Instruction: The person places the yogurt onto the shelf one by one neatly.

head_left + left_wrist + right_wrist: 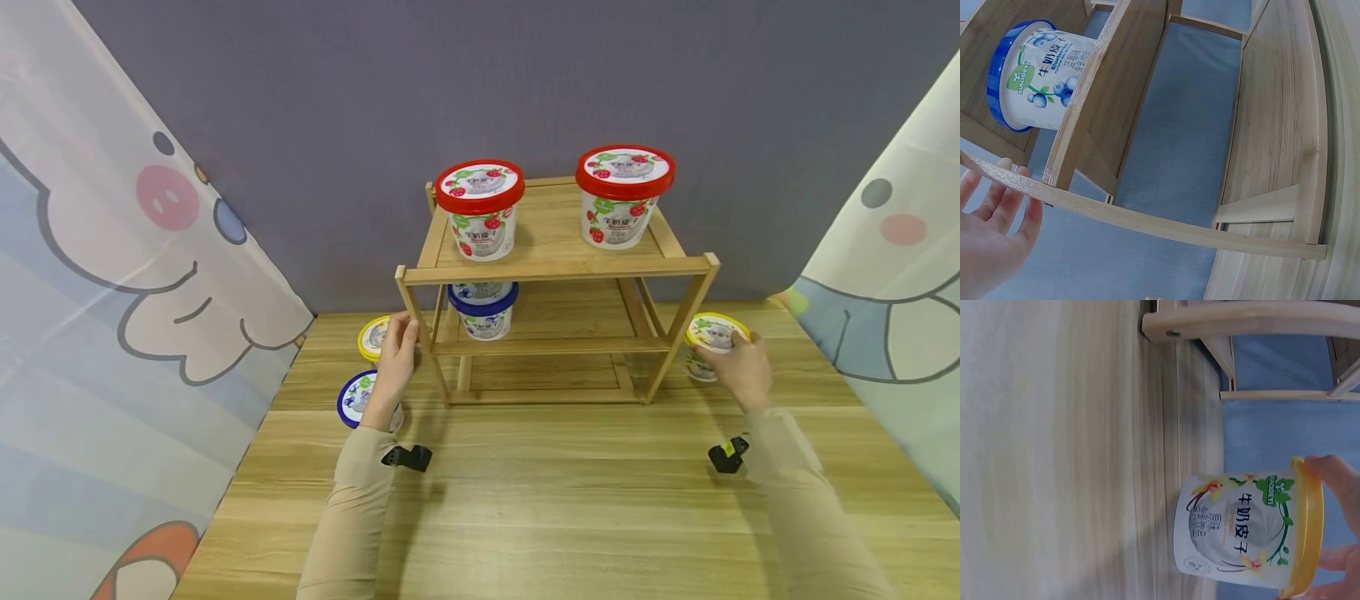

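At the right of the head view my right hand grips a yellow-lidded tub by its lid, beside the wooden rack. In the right wrist view this white tub has its base close to the tabletop, fingers and thumb at the rim of its yellow lid. My left hand holds the rack's left front post, and its fingertips reach past the post in the left wrist view. A blue-lidded tub with blueberry pictures stands on the middle shelf near that post.
Two red-lidded tubs stand on the rack's top shelf. Left of the rack, partly behind my left arm, are another yellow-lidded tub and a blue-lidded one on the wooden table. Printed curtains flank the table.
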`<state>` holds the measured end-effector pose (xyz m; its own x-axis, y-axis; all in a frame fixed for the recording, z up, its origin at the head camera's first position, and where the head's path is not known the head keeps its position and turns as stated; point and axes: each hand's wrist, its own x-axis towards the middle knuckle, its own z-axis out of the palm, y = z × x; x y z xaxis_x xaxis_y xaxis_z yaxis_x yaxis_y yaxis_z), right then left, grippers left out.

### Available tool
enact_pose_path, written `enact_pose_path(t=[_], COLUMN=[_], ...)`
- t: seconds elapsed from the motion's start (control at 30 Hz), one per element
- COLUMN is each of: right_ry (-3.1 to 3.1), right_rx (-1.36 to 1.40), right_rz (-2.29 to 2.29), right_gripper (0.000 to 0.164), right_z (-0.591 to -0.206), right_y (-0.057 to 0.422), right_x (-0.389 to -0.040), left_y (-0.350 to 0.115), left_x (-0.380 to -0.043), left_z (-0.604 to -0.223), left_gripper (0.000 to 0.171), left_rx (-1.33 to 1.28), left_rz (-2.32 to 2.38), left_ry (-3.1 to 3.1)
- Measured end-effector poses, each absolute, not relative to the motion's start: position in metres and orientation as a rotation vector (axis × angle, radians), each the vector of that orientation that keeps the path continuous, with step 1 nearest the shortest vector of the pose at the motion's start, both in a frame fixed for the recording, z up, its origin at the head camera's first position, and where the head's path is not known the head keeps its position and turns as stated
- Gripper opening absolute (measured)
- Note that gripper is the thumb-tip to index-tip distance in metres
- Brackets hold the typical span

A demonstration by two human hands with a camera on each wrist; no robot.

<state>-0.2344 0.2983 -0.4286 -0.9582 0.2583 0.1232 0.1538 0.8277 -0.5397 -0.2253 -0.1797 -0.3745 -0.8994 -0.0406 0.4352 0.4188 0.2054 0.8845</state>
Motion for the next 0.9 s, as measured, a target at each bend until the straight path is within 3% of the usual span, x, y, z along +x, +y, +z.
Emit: enact_pose_path(t=[0.33,0.6,0.9], right_ry=[-2.809,-2.802,-2.859], right_rx=[-0.47,-0.535,-0.265], right_rz=[0.754,0.725,0.781], right_gripper=[0.085,0.078,0.083], right_z=[-0.428,-0.429,-0.43], right_y=[0.286,0.281,0.3], right_x=[-0.234,-0.236,-0.234], left_y=[-0.181,-0.18,-0.176], left_x=[-0.225,-0.225,-0.218], left_z=[-0.371,-0.372,-0.362], left_gripper=[0.017,0.021,0.018], left_rx=[-0.342,-0.322,-0.31], left_rz=[-1.783,-1.749,-1.775], left_ry=[-2.12,-2.145,-2.159])
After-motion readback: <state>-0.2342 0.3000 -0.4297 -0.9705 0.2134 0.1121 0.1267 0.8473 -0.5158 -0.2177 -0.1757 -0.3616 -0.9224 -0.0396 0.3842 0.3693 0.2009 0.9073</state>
